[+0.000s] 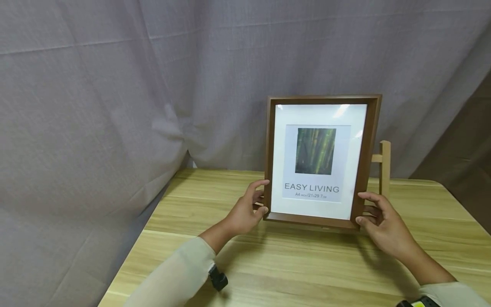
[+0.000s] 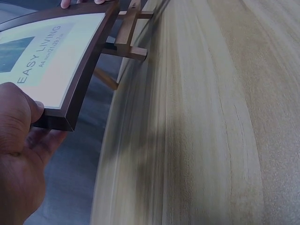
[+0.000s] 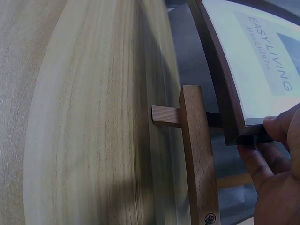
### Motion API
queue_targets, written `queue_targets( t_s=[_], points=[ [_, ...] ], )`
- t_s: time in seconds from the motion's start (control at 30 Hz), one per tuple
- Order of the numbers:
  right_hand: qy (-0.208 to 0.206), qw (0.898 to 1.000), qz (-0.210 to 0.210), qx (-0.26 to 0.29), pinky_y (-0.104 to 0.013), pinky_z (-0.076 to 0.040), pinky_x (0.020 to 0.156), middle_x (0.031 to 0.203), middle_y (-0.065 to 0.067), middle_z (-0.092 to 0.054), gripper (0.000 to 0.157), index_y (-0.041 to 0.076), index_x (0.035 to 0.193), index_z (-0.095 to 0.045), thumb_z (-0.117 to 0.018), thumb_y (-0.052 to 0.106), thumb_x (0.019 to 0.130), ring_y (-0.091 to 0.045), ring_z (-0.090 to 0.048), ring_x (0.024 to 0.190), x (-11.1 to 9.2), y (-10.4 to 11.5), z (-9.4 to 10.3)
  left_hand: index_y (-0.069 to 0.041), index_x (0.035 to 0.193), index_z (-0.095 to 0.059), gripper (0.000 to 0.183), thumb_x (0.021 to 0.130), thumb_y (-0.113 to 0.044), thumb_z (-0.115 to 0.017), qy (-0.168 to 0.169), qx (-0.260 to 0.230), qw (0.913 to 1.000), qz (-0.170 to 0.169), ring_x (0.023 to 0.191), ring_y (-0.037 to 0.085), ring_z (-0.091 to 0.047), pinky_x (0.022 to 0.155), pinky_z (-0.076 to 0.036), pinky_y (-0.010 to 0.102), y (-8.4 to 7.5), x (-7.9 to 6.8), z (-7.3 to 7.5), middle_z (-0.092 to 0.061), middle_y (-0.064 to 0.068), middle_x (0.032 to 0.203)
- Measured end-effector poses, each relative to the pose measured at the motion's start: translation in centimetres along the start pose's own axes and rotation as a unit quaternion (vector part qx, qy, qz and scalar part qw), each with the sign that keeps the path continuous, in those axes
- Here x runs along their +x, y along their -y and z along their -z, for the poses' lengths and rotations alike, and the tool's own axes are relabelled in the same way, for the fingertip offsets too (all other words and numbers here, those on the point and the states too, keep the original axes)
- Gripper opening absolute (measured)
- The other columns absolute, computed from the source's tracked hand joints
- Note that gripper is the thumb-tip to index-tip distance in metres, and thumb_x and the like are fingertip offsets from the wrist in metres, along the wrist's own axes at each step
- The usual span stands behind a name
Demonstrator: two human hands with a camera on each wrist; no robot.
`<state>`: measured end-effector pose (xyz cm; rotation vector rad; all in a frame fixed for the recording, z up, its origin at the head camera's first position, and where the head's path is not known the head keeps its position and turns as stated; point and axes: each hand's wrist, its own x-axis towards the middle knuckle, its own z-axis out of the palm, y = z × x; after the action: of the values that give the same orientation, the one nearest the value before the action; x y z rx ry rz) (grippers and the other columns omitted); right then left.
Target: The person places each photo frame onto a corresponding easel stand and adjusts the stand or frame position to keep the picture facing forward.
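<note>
A brown picture frame [image 1: 319, 224] stands upright between both hands, with a white mat, a bamboo picture and the words EASY LIVING behind its glass. My left hand [image 1: 245, 211] grips the lower left side, thumb on the front and fingers around the edge. On the lower right side, my right hand [image 1: 385, 226] pinches it the same way. Behind the frame is a small wooden easel [image 3: 194, 140], mostly hidden in the head view, where one post shows at the right. Both wrist views show the frame's bottom edge above the tabletop, close to the easel's crossbar.
The light wood-grain table [image 1: 184, 256] extends under both forearms. Grey cloth [image 1: 215, 76] hangs behind it and down the left side. A darker brown cloth [image 1: 460, 145] is at the right. A black wrist device [image 1: 218, 278] hangs at the left sleeve.
</note>
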<state>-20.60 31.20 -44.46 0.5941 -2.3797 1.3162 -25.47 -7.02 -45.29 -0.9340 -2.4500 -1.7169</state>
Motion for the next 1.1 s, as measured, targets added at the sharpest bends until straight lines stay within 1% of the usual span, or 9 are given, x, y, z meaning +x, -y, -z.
queue_targets(
  t_s=[0.07, 0.13, 0.2, 0.3, 0.53, 0.7, 0.87, 1.0, 1.1],
  points=[
    [-0.001, 1.0, 0.0, 0.002, -0.01, -0.049, 0.086, 0.137, 0.002, -0.047, 0.076, 0.004, 0.145, -0.045, -0.064, -0.03, 0.08, 0.004, -0.055, 0.109, 0.0, 0.0, 0.0, -0.03, 0.156, -0.024, 0.078, 0.098, 0.009, -0.06, 0.002, 0.0, 1.0, 0.002, 0.118, 0.026, -0.061, 0.09, -0.055, 0.034, 0.0, 0.0, 0.0, -0.056, 0.02, 0.143],
    [-0.001, 1.0, 0.0, 0.0, -0.01, -0.049, 0.086, 0.137, 0.005, -0.047, 0.075, 0.002, 0.145, -0.044, -0.064, -0.03, 0.08, 0.004, -0.055, 0.109, 0.0, -0.1, 0.0, -0.03, 0.156, -0.024, 0.078, 0.099, 0.009, -0.06, 0.003, 0.004, 1.0, 0.005, 0.119, 0.026, -0.061, 0.09, -0.055, 0.034, 0.0, 0.1, -0.1, -0.055, 0.02, 0.143],
    [-0.001, 1.0, 0.0, -0.003, -0.009, -0.049, 0.085, 0.136, 0.009, -0.046, 0.074, 0.0, 0.144, -0.043, -0.064, -0.03, 0.08, 0.005, -0.054, 0.109, 0.0, -0.1, 0.1, -0.03, 0.156, -0.024, 0.078, 0.099, 0.008, -0.061, 0.001, 0.008, 1.0, 0.006, 0.12, 0.026, -0.061, 0.091, -0.054, 0.035, 0.1, 0.1, -0.1, -0.055, 0.02, 0.143],
    [-0.004, 1.0, 0.001, -0.009, -0.008, -0.048, 0.085, 0.136, 0.012, -0.045, 0.073, -0.001, 0.145, -0.043, -0.064, -0.03, 0.081, 0.005, -0.054, 0.109, 0.1, -0.1, 0.2, -0.031, 0.155, -0.025, 0.077, 0.099, 0.007, -0.061, -0.003, 0.01, 0.9999, 0.009, 0.121, 0.027, -0.06, 0.093, -0.054, 0.037, 0.1, 0.3, -0.3, -0.053, 0.023, 0.145],
    [-0.008, 1.0, 0.001, -0.012, -0.008, -0.048, 0.084, 0.135, 0.013, -0.045, 0.072, -0.004, 0.143, -0.042, -0.064, -0.03, 0.08, 0.004, -0.054, 0.108, 0.2, -0.4, 0.5, -0.029, 0.155, -0.027, 0.077, 0.097, 0.009, -0.062, -0.008, 0.006, 0.9999, 0.007, 0.121, 0.027, -0.06, 0.096, -0.053, 0.035, 0.2, 0.7, -0.7, -0.051, 0.026, 0.145],
    [-0.006, 1.0, 0.002, -0.018, -0.008, -0.048, 0.084, 0.134, 0.013, -0.044, 0.071, -0.004, 0.143, -0.042, -0.065, -0.03, 0.08, 0.006, -0.053, 0.109, 0.3, -0.8, 0.6, -0.026, 0.155, -0.026, 0.077, 0.098, 0.008, -0.063, -0.005, 0.017, 0.9998, -0.003, 0.121, 0.027, -0.061, 0.096, -0.053, 0.034, 0.2, 0.9, -0.9, -0.054, 0.028, 0.141],
    [-0.011, 1.0, 0.009, -0.014, -0.008, -0.048, 0.085, 0.135, 0.009, -0.045, 0.073, -0.002, 0.143, -0.043, -0.064, -0.031, 0.08, 0.005, -0.054, 0.109, 0.4, -1.0, 0.7, -0.029, 0.156, -0.024, 0.077, 0.099, 0.006, -0.062, 0.0, 0.023, 0.9997, 0.002, 0.123, 0.025, -0.06, 0.097, -0.052, 0.034, 0.2, 1.2, -1.0, -0.054, 0.026, 0.142],
    [-0.013, 1.0, 0.005, -0.017, -0.008, -0.047, 0.085, 0.136, 0.01, -0.044, 0.075, 0.001, 0.145, -0.044, -0.064, -0.031, 0.08, 0.005, -0.053, 0.108, 0.4, -1.3, 0.9, -0.032, 0.155, -0.024, 0.077, 0.099, 0.006, -0.062, -0.002, 0.027, 0.9996, 0.005, 0.123, 0.024, -0.06, 0.098, -0.052, 0.033, 0.2, 1.4, -1.4, -0.054, 0.026, 0.142],
    [-0.013, 1.0, -0.001, -0.021, -0.007, -0.047, 0.085, 0.136, 0.014, -0.041, 0.074, -0.001, 0.144, -0.043, -0.064, -0.03, 0.08, 0.005, -0.053, 0.108, 0.3, -1.5, 1.0, -0.031, 0.154, -0.025, 0.078, 0.098, 0.007, -0.062, -0.006, 0.026, 0.9996, 0.004, 0.121, 0.024, -0.061, 0.097, -0.052, 0.033, 0.3, 1.5, -1.6, -0.055, 0.026, 0.141]
  ],
)
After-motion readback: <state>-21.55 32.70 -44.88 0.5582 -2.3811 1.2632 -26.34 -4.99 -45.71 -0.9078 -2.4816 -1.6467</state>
